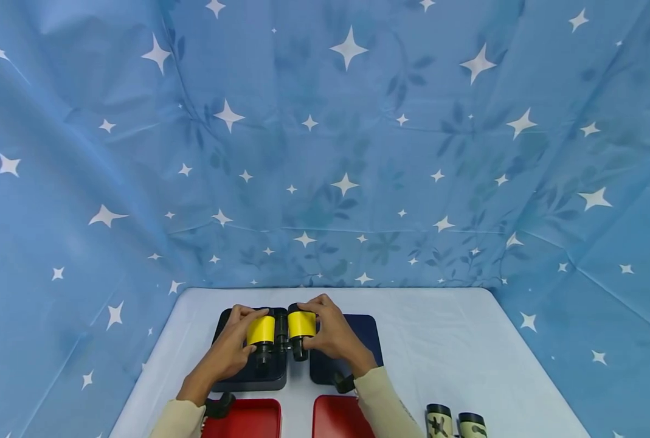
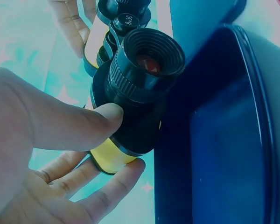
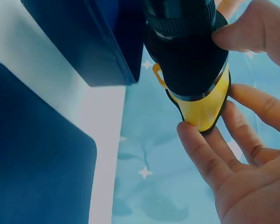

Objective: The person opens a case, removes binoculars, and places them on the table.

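Yellow-and-black binoculars (image 1: 261, 331) are held in both hands over the back of a black tray (image 1: 250, 385) in the head view. My left hand (image 1: 228, 348) grips the left barrel, the thumb near the eyepiece end and the fingers around the yellow part. The right barrel is gripped by my right hand (image 1: 331, 330), its thumb on the black section and fingertips on the yellow casing (image 3: 200, 112). In the left wrist view an eyepiece (image 2: 149, 60) points back toward the camera, beside a knob (image 2: 126, 22) marked 8x30.
A navy tray (image 1: 365, 340) lies right of the black one. Two red trays (image 1: 259, 420) (image 1: 338, 420) stand at the near edge. Camouflage binoculars (image 1: 439, 420) are at the near right on the white table (image 1: 456, 347). Blue star-patterned cloth (image 1: 325, 152) surrounds the table.
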Motion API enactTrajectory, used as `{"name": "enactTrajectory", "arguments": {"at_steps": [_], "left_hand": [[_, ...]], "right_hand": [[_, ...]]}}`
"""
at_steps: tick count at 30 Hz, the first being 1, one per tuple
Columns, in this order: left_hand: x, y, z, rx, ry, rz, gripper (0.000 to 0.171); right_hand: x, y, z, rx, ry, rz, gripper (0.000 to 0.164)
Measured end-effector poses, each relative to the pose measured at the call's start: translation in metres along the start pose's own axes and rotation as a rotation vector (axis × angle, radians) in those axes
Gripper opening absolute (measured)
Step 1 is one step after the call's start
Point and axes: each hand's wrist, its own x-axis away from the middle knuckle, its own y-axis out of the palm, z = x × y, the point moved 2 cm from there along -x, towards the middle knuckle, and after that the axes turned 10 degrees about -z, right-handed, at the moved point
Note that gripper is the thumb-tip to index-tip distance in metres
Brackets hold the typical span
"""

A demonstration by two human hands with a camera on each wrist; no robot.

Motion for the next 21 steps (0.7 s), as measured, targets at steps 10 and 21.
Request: {"name": "enactTrajectory", "arguments": {"at_steps": [10, 21], "left_hand": [[-0.009, 0.014, 0.015, 0.049, 0.035, 0.013, 0.077], [-0.021, 0.038, 0.029, 0.118, 0.101, -0.021, 0.076]], "right_hand": [[0.018, -0.020, 0.011, -0.005, 0.016, 0.032, 0.071], [0.043, -0.037, 0.032, -0.027, 0.008, 0.052, 0.066]]}}
